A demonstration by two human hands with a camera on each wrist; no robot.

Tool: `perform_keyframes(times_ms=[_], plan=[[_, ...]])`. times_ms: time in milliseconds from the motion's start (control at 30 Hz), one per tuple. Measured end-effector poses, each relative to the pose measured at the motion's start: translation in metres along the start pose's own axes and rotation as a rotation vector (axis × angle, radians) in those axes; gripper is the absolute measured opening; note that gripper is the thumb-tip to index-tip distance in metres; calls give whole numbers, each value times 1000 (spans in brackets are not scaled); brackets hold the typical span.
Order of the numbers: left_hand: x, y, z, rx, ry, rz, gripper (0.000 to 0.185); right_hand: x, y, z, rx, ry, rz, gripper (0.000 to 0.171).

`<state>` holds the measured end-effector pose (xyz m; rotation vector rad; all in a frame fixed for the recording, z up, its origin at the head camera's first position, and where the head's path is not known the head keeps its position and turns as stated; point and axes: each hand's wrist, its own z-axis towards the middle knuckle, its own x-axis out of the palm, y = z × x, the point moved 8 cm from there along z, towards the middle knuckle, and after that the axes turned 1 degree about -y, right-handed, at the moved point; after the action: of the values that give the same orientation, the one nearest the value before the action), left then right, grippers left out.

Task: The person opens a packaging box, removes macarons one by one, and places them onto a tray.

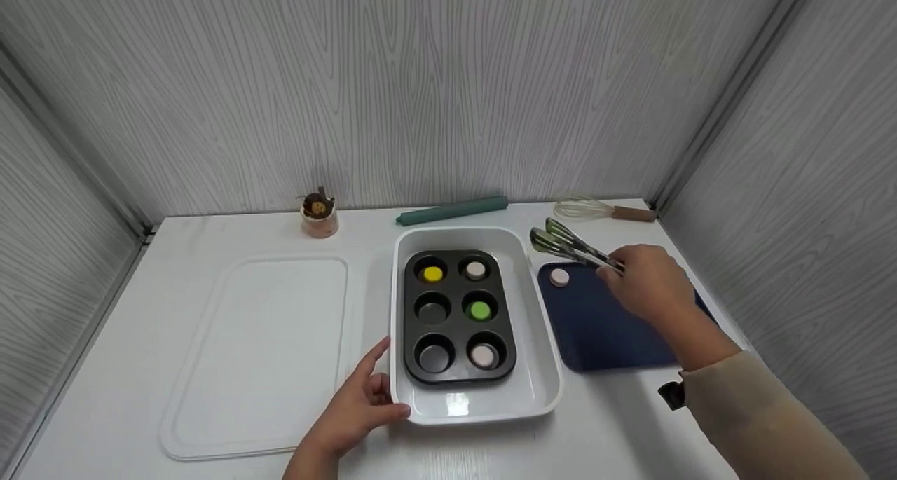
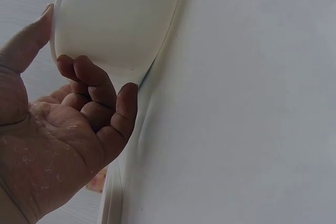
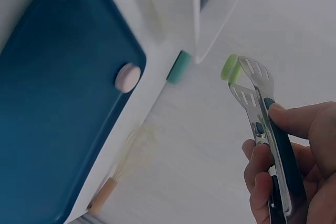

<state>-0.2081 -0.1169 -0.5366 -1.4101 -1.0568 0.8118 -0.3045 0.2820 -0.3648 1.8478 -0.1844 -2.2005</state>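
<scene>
"One thing first: what lay nearest?"
"The left hand (image 1: 354, 410), whose bent fingers gripped a glossy white tray (image 1: 483, 418) with a dark six-cup pan (image 1: 456, 331) inside."
"Beyond?"
"The right hand (image 1: 652, 280) curled its fingers round slotted metal tongs (image 3: 283, 153), which pinched a green disc (image 3: 231, 68) aloft near the tray; farthest lay a looped whisk (image 1: 618, 211)."

disc (image 3: 229, 68) in tongs (image 3: 285, 156): green | tub (image 1: 518, 401): white | muffin tin (image 1: 457, 331): dark grey | tray (image 1: 596, 333): navy | walls (image 1: 448, 101): grey woodgrain
</scene>
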Motion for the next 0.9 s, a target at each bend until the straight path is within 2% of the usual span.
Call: perform_keyframes(times_ms=[167,367,600,900], plan=[[1,2,-1,8,20,2,117,-6,-24,-3,-7,-16,5,25],[0,2,-1,10,21,2,116,-6,-48,-1,29,1,-6,21],[0,1,0,5,9,18,116,2,-80,-1,126,65,-19,29],[0,2,0,9,12,7,115,16,-106,-2,170,129,-16,30]])
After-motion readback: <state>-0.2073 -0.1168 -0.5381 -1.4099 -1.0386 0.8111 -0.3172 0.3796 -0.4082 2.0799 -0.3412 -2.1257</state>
